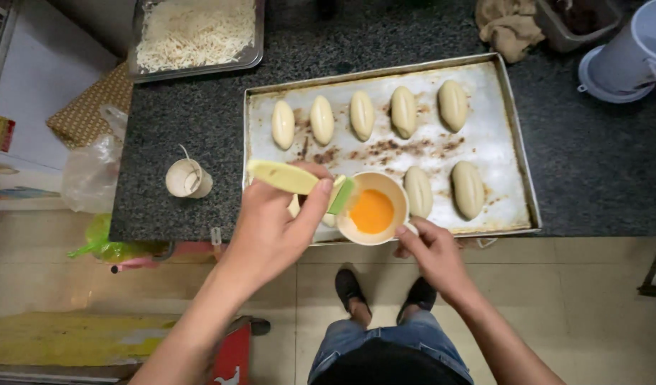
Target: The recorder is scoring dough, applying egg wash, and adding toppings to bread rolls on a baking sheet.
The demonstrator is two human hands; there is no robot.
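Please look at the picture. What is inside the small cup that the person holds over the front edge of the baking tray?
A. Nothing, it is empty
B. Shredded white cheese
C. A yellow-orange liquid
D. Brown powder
C: the cup, steadied by the right hand, shows a yellow-orange liquid, and the left hand points the green head of a brush into it.

Speckled dark stone counter (185, 121), matt. Metal baking tray (495, 150), dull, stained brown. 7 dough pieces (403, 111), smooth and satiny. At 6 o'clock of the tray: glossy orange liquid in a smooth cup (395, 192); plastic brush handle (281, 176), matt yellow-green.
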